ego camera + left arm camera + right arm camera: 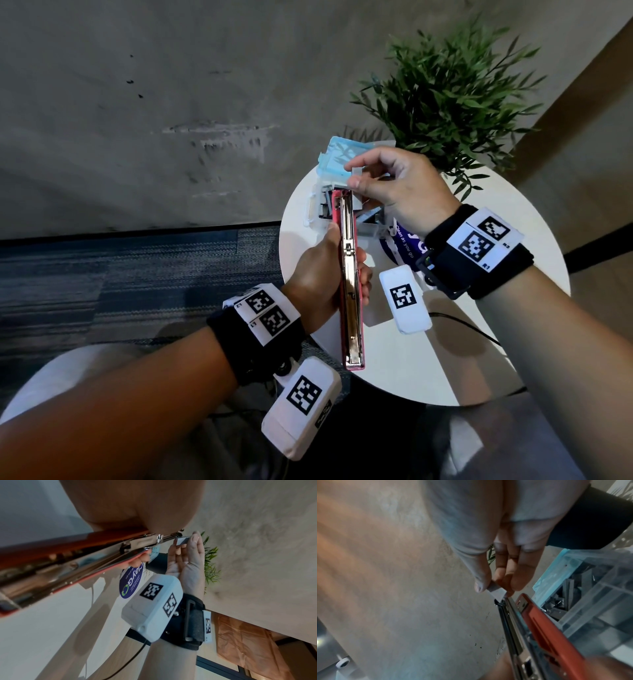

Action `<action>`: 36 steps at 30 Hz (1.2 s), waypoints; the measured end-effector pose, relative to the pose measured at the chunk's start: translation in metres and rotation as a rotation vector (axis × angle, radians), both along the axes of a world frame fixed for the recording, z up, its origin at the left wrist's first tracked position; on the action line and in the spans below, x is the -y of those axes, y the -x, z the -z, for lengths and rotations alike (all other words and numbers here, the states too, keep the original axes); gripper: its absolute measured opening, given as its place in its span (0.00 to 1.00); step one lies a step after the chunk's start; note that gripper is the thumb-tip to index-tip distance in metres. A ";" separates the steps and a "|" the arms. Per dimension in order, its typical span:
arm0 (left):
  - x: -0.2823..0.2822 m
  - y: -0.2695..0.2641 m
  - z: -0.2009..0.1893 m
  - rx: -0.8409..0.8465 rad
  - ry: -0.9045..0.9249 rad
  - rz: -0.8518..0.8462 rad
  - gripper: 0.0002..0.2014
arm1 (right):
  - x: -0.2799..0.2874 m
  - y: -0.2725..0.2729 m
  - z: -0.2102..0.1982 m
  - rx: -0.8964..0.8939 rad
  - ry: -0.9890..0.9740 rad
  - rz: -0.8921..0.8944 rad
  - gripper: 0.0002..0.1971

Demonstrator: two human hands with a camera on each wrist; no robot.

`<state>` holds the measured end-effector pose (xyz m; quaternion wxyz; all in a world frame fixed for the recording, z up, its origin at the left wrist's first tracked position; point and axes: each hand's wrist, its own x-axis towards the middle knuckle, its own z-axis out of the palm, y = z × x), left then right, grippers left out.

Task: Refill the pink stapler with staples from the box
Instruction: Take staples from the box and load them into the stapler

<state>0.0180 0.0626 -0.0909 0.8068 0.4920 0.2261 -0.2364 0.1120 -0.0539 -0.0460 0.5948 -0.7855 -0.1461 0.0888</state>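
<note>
My left hand (320,274) grips the pink stapler (352,284) around its middle, swung open with the metal staple channel (513,616) facing up, above the white round table (462,359). The stapler's far tip hangs over the clear plastic staple box (323,209), whose blue lid (340,156) stands open. My right hand (390,185) pinches a short grey strip of staples (496,592) between thumb and fingers, just at the channel's far end (178,534). More staple strips (573,588) lie in the box.
A potted green plant (455,92) stands at the table's far side behind my right hand. A blue round sticker (132,582) lies on the tabletop near the box. A black cable (466,325) runs across the table. Grey wall and carpet lie to the left.
</note>
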 end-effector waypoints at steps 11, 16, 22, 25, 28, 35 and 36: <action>0.001 0.000 -0.002 0.015 -0.032 -0.015 0.31 | -0.002 -0.003 0.001 -0.055 -0.060 0.021 0.10; 0.003 0.001 -0.004 0.027 -0.030 -0.058 0.29 | -0.003 -0.002 0.003 0.026 0.023 0.057 0.08; 0.002 0.001 -0.004 0.025 -0.031 -0.053 0.30 | -0.003 -0.002 0.003 0.006 -0.005 0.047 0.08; 0.001 0.002 -0.003 0.023 -0.031 -0.034 0.30 | -0.002 -0.002 0.003 0.020 -0.009 0.057 0.07; 0.000 0.002 -0.003 0.023 -0.010 -0.001 0.31 | -0.003 -0.002 0.005 0.025 -0.019 0.075 0.07; -0.001 0.001 -0.004 0.028 -0.020 0.021 0.32 | -0.002 -0.005 0.007 -0.010 -0.054 0.093 0.06; -0.001 0.001 -0.004 0.025 -0.025 0.022 0.32 | -0.002 -0.005 0.007 -0.023 -0.063 0.087 0.06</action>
